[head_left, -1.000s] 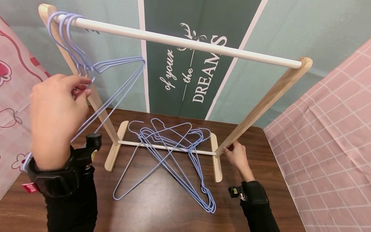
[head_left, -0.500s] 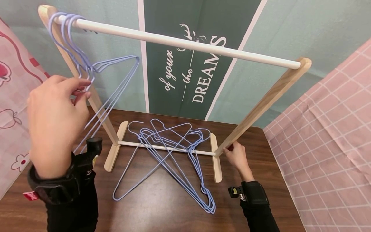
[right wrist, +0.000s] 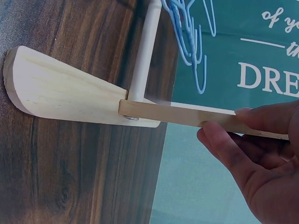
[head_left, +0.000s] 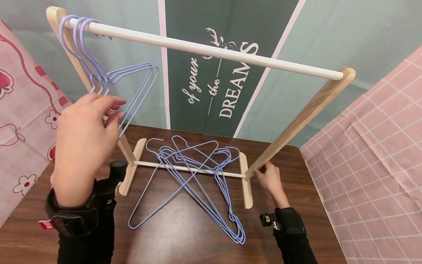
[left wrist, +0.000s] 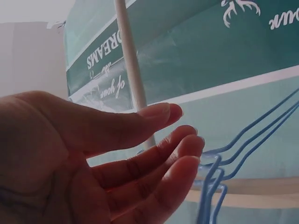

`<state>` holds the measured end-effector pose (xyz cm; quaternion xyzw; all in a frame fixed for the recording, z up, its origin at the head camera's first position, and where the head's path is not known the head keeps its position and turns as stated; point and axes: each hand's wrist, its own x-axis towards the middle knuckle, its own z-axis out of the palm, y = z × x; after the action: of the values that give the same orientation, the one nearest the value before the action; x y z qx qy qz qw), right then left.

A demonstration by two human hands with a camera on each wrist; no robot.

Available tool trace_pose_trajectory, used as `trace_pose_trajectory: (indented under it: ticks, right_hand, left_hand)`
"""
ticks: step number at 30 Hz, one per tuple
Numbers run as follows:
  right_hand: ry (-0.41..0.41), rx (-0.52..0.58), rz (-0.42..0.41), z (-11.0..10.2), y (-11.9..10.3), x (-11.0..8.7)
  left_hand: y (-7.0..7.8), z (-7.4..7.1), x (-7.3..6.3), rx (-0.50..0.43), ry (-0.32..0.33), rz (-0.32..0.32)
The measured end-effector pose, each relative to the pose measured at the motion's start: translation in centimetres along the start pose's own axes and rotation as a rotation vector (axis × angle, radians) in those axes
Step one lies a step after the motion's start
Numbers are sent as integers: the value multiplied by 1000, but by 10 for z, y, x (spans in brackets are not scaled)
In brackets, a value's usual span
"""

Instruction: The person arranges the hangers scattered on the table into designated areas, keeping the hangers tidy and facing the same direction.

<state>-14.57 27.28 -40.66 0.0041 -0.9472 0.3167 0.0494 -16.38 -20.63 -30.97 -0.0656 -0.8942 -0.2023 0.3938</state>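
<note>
My left hand hovers at the left end of a wooden rack, thumb and fingers loosely bent with nothing between them. Just beyond its fingertips, several blue wire hangers hang by their hooks from the white top rod. Part of them is hidden behind that hand in the head view. Low on the right, my right hand pinches the rack's right wooden post near its foot. Several more blue hangers lie in an overlapping heap on the table, across the rack's lower bar.
The rack stands on a dark wood-grain table. Behind it hangs a green cloth with white lettering. Pink patterned cloth borders the left, and a pink checked cloth the right.
My left hand has let go of the hanging hangers and moved a little right and down. The hanging hangers have swung slightly. My right hand stays on the post.
</note>
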Motion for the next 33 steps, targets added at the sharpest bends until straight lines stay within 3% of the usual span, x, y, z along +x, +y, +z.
trace_pose_trajectory:
  ticks: [2, 3, 4, 8, 10, 12, 16, 22, 26, 33]
  right_hand:
    - [2, 2, -2, 0, 0, 0]
    - [3, 2, -2, 0, 0, 0]
    - [2, 3, -1, 0, 0, 0]
    - [2, 4, 0, 0, 0, 0]
    - [2, 2, -1, 0, 0, 0]
    - [4, 1, -2, 0, 0, 0]
    - [5, 3, -3, 0, 0, 0]
    - [3, 8, -14, -1, 0, 0]
    - [2, 8, -12, -1, 1, 0]
    - [1, 9, -14, 0, 1, 0]
  left_hand:
    - [-20, 15, -3, 2, -29, -7]
    - [-18, 14, -3, 10, -39, -8]
    - [-7, 7, -2, 11, -53, -11]
    - [61, -40, 5, -43, -108, -48]
    - [84, -56, 7, -60, -117, -65]
    - [98, -65, 8, -59, -124, -75]
    - [106, -68, 8, -44, -131, -60]
    - [106, -59, 4, -90, -160, -22]
    - [110, -53, 1, -133, -212, 14]
    - [110, -42, -4, -170, -318, 22]
